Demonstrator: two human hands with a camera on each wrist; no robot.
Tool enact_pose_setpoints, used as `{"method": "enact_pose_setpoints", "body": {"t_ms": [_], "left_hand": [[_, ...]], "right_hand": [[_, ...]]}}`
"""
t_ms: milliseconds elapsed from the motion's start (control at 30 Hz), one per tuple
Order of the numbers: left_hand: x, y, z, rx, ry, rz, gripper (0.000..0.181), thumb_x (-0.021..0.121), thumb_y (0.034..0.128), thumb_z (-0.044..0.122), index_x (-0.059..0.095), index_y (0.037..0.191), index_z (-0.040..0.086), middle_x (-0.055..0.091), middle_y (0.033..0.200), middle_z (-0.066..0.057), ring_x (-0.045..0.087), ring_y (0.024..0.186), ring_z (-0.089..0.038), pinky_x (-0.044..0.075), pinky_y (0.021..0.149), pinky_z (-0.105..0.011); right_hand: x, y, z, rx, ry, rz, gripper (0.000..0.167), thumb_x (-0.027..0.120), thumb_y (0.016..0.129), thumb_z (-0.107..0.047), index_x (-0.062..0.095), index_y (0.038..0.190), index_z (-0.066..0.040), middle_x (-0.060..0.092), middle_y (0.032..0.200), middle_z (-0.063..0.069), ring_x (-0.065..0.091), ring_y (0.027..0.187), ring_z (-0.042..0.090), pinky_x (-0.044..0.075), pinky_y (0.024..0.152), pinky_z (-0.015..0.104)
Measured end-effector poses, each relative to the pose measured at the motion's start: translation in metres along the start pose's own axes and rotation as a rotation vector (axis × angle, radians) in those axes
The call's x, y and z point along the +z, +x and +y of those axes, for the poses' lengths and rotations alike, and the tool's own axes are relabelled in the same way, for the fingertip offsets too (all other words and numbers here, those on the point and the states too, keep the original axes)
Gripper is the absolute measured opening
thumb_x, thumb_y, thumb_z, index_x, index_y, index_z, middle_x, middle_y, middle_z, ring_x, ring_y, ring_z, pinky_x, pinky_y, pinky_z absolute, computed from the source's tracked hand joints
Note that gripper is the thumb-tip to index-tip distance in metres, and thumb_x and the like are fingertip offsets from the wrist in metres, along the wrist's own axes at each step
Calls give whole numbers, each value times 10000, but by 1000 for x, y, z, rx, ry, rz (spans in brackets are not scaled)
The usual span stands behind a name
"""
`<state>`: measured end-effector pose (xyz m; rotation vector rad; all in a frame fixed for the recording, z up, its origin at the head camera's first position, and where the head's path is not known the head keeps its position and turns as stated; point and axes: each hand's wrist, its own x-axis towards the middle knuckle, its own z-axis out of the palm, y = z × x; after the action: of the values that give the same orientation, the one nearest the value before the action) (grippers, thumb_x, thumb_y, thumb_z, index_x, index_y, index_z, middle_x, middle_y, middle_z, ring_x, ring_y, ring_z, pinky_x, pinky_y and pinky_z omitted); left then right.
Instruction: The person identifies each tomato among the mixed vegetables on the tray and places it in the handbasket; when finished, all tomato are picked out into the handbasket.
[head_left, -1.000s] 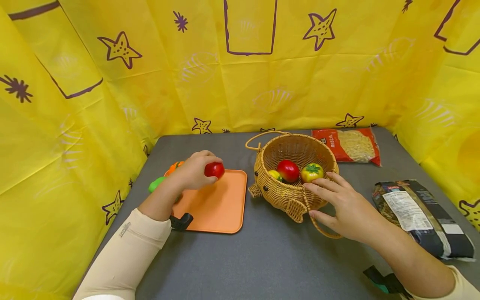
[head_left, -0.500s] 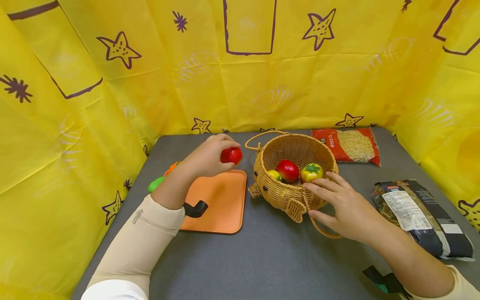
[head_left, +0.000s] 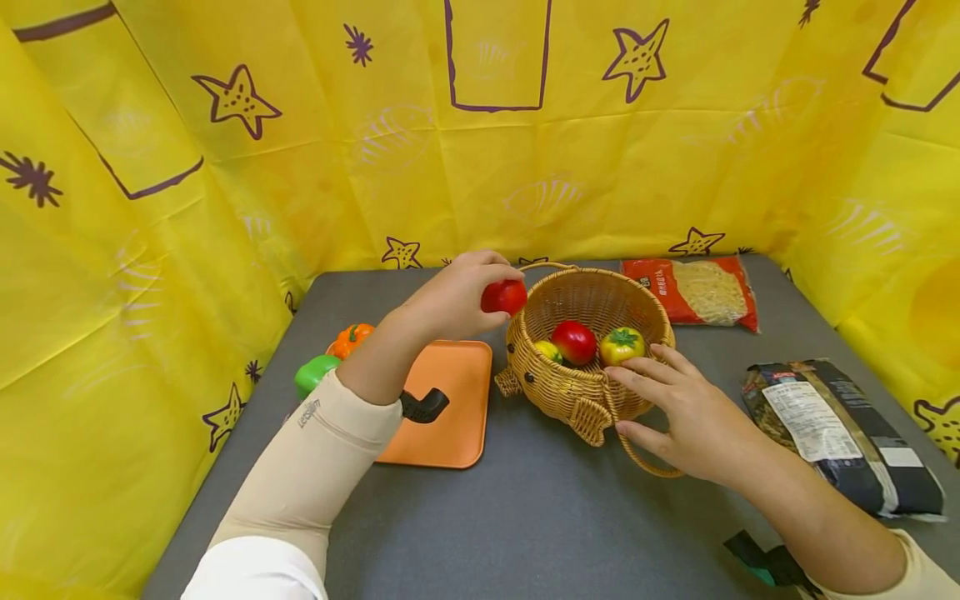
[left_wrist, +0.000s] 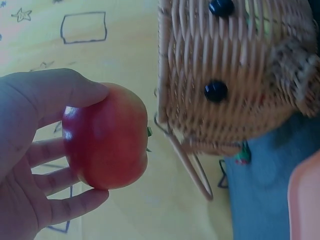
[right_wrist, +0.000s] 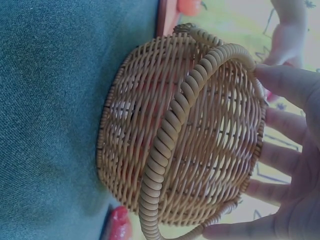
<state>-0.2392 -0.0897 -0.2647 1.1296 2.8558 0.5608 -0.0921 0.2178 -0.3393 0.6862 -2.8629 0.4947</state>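
Note:
My left hand (head_left: 467, 296) grips a red tomato (head_left: 502, 297) between thumb and fingers, in the air by the back left rim of a wicker basket (head_left: 555, 392). A bit of green stem shows on the tomato in the left wrist view. The basket has an animal face with black eyes and a snout. Inside lie a shiny red fruit (head_left: 574, 342), a yellow tomato with a green top (head_left: 621, 346) and a partly hidden yellow piece (head_left: 549, 351). With fingers spread, my right hand (head_left: 693, 417) rests at the basket's near right rim, its thumb by the handle (right_wrist: 167, 135).
An orange tray (head_left: 453, 396) lies left of the basket. Next to it are a green pepper (head_left: 313, 375) and an orange pepper (head_left: 351, 338). Behind the basket is a red noodle packet (head_left: 693, 292); a black bag (head_left: 836, 433) lies right. Yellow cloth (head_left: 420, 183) encloses the grey table.
My left hand has carried the tomato from above the tray rightward and away from me, to the basket's rim. My right hand and the basket have stayed in place.

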Motion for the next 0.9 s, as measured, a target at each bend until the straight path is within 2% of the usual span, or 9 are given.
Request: {"method": "enact_pose_setpoints", "body": {"t_ms": [233, 467, 567, 700, 900], "left_hand": [[7, 19, 24, 48, 14, -40, 517, 709, 937, 251, 591, 1438, 203, 514, 1427, -60, 455, 1291, -265, 549, 927, -327], [30, 36, 41, 108, 83, -109, 536, 723, 937, 300, 581, 1447, 215, 517, 1432, -39, 468, 1303, -251, 542, 917, -296], [41, 40, 44, 124, 111, -144, 533, 717, 944, 313, 581, 1449, 212, 523, 1422, -42, 481, 1287, -243, 538, 921, -296], [53, 42, 45, 115, 129, -181, 528, 711, 949, 326, 580, 1451, 224, 515, 1431, -42, 473, 1288, -254, 536, 936, -311], [58, 40, 43, 91, 115, -192, 546, 702, 957, 335, 556, 1473, 232, 493, 1458, -47, 466, 1304, -274, 525, 981, -347]], "right_hand": [[0, 0, 0, -5, 0, 1, 647, 832, 853, -329, 593, 1450, -247, 584, 1445, 122, 344, 1434, 518, 422, 983, 750], [1, 1, 0, -13, -2, 6, 642, 830, 853, -333, 598, 1445, -239, 588, 1438, 122, 350, 1431, 513, 432, 979, 742], [2, 2, -1, -17, -3, 11, 639, 830, 854, -331, 600, 1442, -235, 588, 1437, 126, 352, 1430, 511, 436, 978, 738], [4, 3, -1, -25, 1, 19, 635, 832, 852, -328, 605, 1438, -233, 591, 1433, 126, 357, 1426, 512, 436, 982, 734], [5, 4, -2, -35, 8, 24, 639, 833, 852, -325, 604, 1440, -227, 595, 1431, 117, 365, 1421, 516, 436, 992, 725]]}}
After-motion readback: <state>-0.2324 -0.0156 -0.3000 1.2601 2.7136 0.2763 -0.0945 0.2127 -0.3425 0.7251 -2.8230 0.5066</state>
